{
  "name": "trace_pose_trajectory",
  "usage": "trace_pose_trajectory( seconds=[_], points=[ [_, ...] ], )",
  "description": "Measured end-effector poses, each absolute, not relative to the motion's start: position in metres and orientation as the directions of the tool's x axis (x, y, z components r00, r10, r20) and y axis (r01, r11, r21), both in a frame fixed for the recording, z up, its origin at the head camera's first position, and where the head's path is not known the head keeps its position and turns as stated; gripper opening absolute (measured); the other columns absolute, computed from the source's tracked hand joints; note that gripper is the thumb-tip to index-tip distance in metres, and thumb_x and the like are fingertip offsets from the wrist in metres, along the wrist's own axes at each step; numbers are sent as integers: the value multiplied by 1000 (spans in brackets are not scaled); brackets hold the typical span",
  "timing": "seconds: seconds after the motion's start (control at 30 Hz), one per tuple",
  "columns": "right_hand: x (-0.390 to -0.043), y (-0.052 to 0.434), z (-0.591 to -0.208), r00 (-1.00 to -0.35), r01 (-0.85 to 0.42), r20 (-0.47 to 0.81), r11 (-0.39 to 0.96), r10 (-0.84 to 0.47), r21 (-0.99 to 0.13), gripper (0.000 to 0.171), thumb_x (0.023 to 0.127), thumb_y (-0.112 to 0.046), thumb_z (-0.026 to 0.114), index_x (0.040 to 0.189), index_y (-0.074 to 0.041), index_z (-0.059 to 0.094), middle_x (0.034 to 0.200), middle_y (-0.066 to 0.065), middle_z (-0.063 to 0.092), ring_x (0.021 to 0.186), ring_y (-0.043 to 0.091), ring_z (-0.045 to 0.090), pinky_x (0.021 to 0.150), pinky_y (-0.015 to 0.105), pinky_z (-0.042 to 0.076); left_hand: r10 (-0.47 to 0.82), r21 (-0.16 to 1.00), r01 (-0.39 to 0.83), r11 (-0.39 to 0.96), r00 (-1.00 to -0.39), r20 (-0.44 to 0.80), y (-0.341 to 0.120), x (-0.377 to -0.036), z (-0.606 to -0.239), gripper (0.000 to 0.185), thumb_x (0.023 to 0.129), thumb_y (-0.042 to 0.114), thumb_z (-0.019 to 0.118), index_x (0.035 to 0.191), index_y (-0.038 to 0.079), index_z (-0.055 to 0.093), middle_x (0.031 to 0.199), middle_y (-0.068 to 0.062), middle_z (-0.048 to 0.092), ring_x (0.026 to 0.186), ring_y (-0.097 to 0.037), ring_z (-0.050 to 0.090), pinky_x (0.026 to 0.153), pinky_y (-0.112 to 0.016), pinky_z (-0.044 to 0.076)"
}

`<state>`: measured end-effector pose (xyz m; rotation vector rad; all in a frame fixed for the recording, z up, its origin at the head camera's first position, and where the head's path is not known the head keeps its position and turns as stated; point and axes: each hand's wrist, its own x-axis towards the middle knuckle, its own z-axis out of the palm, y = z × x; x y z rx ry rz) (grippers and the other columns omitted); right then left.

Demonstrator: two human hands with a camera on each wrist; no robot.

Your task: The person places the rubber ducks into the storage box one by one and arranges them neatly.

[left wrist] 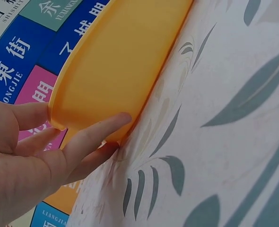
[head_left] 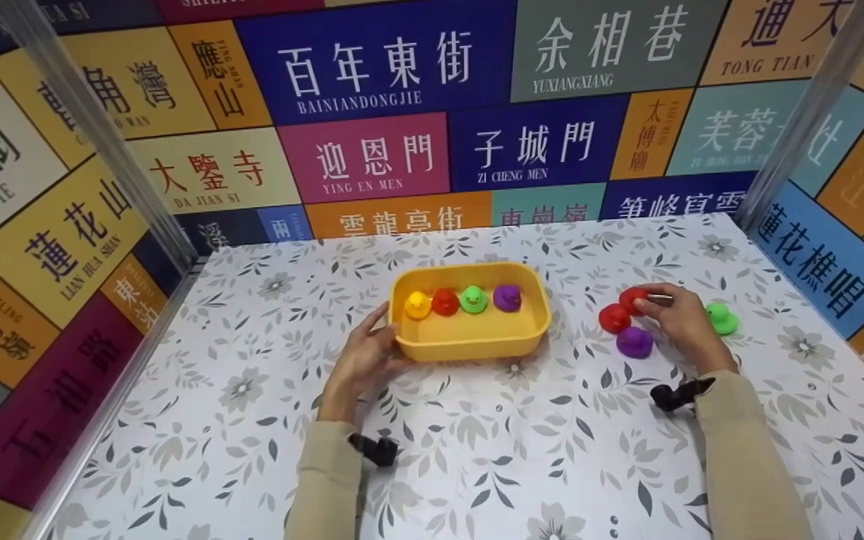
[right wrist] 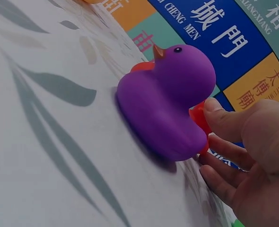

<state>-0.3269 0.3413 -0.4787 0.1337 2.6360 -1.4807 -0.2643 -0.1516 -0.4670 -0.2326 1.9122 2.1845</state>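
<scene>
A yellow plastic tub [head_left: 469, 349] stands on the table with a row of small rubber ducks in it: yellow [head_left: 418, 305], red [head_left: 445, 302], green [head_left: 472, 300] and purple [head_left: 508, 298]. At its left end my left hand [head_left: 364, 347] grips the tub, thumb at the rim and fingers against the wall. Over on the right, my right hand [head_left: 678, 315] pinches a red rubber duck [head_left: 632, 300] between thumb and fingers. Beside that duck sit another red duck [head_left: 614, 319] and a purple duck [right wrist: 172, 104], which hides most of the pinched one in the right wrist view.
A green duck [head_left: 721, 319] sits to the right of my right hand. White leaf-patterned cloth [head_left: 477, 450] covers the table. Panels with street-name signs [head_left: 372, 157] rise behind and on both sides, with clear upright posts at the back corners.
</scene>
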Motion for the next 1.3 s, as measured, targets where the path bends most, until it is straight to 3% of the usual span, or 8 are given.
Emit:
trace_pose_trajectory(
  seconds=[0.23,0.4,0.63,0.83,0.9,1.07,1.13,1.3],
  points=[
    [-327,339,-474,-991,124,-127,517,30,-847,55,100,-37,60,145,-7,48,147,20,51,132,30,51,95,18,46,56,956,-264,-131,-964,-258,-149,-263,-466,57,104,15,48,158,26,31,134,-28,61,93,-25,69,79,-42,63],
    [-325,337,-468,-998,63,-65,549,17,-833,56,100,-40,58,143,-6,49,147,23,51,135,36,50,87,12,45,86,955,-255,-150,-966,-244,-148,-263,-466,57,105,14,45,158,26,30,134,-31,59,90,-23,68,75,-37,63],
    [-321,331,-451,-1000,0,14,592,19,-806,58,99,-45,57,142,-6,51,150,23,47,133,39,51,76,7,44,91,944,-265,-195,-963,-252,-147,-262,-466,58,105,12,43,159,25,28,129,-34,57,72,-21,56,55,-25,47],
    [-311,316,-422,-999,-45,28,611,-37,-790,57,100,-43,57,144,-7,49,154,22,42,139,43,46,102,43,50,39,955,-252,-156,-968,-249,-144,-262,-464,59,103,10,45,159,21,29,126,-32,60,82,-23,66,59,-29,56],
    [-307,311,-414,-998,-67,42,609,-55,-790,58,99,-44,59,143,-8,50,153,21,44,139,43,46,105,48,49,35,954,-258,-155,-966,-256,-144,-262,-464,59,103,10,45,159,20,29,124,-32,61,83,-23,67,60,-30,57],
    [-301,298,-400,-994,-112,83,594,-76,-796,58,96,-46,63,141,-10,53,146,18,51,134,40,52,87,17,52,43,944,-280,-176,-960,-276,-143,-261,-463,58,104,11,44,159,25,29,126,-32,61,82,-24,65,58,-29,52],
    [-300,292,-398,-992,-124,93,588,-83,-800,57,96,-45,63,140,-11,54,146,18,52,133,40,53,86,15,51,50,939,-290,-185,-957,-286,-144,-261,-463,58,104,12,44,158,27,29,128,-31,60,82,-24,64,58,-29,51],
    [-300,274,-396,-993,-117,79,579,-91,-807,56,95,-45,65,139,-11,56,148,17,50,134,43,51,103,50,53,56,936,-306,-175,-952,-301,-144,-262,-460,58,104,14,45,158,29,29,133,-29,59,87,-24,66,62,-30,52]
  ],
)
